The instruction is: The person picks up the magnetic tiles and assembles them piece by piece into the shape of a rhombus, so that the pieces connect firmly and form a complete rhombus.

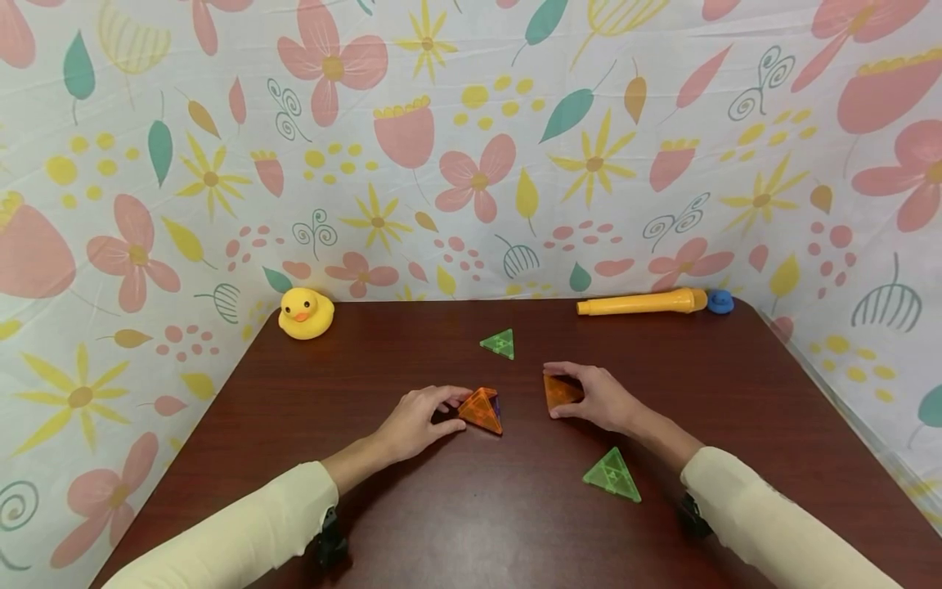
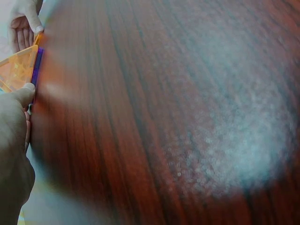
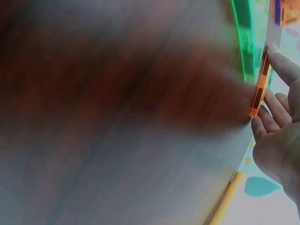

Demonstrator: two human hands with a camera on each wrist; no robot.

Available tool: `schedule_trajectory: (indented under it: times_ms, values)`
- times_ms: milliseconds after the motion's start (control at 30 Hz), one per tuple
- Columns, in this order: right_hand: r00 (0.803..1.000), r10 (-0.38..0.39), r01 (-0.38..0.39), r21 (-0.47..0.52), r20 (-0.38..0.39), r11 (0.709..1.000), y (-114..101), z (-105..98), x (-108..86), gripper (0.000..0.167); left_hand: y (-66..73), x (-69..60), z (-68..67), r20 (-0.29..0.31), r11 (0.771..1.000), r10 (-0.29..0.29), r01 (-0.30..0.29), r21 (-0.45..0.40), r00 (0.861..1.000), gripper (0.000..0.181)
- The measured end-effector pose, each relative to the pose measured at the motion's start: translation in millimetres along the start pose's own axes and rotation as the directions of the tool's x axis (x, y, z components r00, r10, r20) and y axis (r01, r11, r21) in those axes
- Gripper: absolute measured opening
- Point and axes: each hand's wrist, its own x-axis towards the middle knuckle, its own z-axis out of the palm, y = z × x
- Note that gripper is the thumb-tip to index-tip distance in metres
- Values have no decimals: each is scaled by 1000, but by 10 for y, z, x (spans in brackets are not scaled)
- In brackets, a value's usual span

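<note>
In the head view my left hand (image 1: pixel 416 424) holds a small pyramid of magnetic tiles (image 1: pixel 482 411), thumb on the near side and fingers behind. Its visible faces are see-through orange, with a purple edge that shows better on the pyramid (image 2: pixel 18 68) in the left wrist view. To the right, my right hand (image 1: pixel 602 399) pinches an orange triangular magnetic tile (image 1: pixel 561 393) between thumb and fingers, low over the table. A gap separates this tile from the pyramid. Seen from the right wrist, the orange tile (image 3: pixel 260 89) is edge-on.
One green triangular tile (image 1: pixel 500 343) lies behind the hands, another green tile (image 1: pixel 614 474) nearer, below the right hand. Along the back of the brown table (image 1: pixel 441 523) are a yellow rubber duck (image 1: pixel 305 314), a yellow-orange stick-shaped toy (image 1: pixel 640 303) and a small blue toy (image 1: pixel 720 302).
</note>
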Motion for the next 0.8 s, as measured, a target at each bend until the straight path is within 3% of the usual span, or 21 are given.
schedule_trajectory:
  times_ms: [800]
  values:
    - [1000, -25, 24, 33, 8, 999, -239, 218, -118, 72, 13, -1, -2, 6, 1000, -17, 17, 4, 1000, 47]
